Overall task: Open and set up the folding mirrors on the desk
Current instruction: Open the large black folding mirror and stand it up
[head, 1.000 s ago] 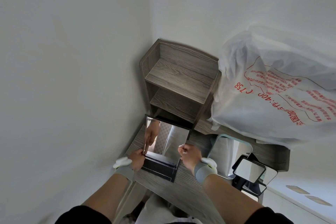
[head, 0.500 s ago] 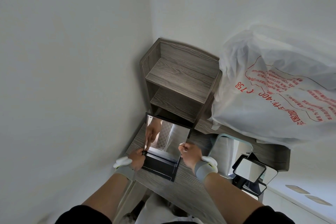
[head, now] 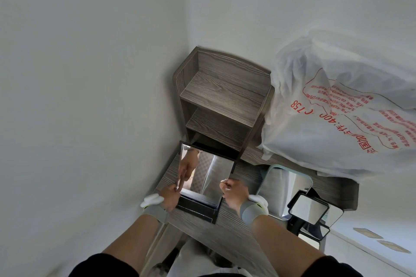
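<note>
A black-framed folding mirror (head: 211,172) stands propped up on its black base at the left end of the grey wood desk (head: 227,234). My left hand (head: 170,195) pinches the mirror's left edge near the hinge. My right hand (head: 234,192) grips its lower right edge. The glass reflects my left hand and a pale leg. To the right, a larger mirror with a pale teal frame (head: 284,186) leans upright, and a smaller black-framed mirror (head: 308,208) stands in front of further small mirrors.
A grey wood shelf unit (head: 222,99) sits in the corner just behind the mirror. A big white plastic bag with red print (head: 337,108) fills the desk's right rear. White walls close in at left and back.
The mirror panel has tilted slightly more upright between my hands. Both hands stay on its edges with only small shifts.
</note>
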`<act>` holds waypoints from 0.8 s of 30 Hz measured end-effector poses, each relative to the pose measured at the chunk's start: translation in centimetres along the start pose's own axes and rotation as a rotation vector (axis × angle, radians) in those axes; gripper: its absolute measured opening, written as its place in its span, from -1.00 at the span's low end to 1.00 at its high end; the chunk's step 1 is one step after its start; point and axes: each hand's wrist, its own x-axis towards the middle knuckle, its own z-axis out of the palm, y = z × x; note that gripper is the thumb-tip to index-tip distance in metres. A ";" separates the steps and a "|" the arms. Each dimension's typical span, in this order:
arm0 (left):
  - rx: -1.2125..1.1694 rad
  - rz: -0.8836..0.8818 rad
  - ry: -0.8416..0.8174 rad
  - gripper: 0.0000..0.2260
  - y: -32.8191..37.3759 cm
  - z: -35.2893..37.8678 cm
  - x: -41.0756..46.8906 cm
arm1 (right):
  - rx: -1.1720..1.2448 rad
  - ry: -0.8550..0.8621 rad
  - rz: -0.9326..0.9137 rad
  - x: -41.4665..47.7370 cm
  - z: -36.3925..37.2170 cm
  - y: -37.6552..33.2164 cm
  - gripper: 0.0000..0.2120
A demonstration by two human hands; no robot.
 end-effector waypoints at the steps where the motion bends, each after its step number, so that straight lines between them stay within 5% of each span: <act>1: -0.039 -0.022 -0.008 -0.69 0.0 0.1 0.0 | 0.001 0.001 0.001 0.0 0.0 0.0 -0.83; 10: 0.109 0.041 -0.056 -0.89 -0.3 0.0 0.6 | -0.002 -0.025 0.011 -0.4 0.0 0.0 -0.82; 24: -0.052 -0.073 -0.131 -0.85 0.3 -0.1 0.0 | 0.020 -0.068 0.055 -1.0 -0.1 -0.4 -0.81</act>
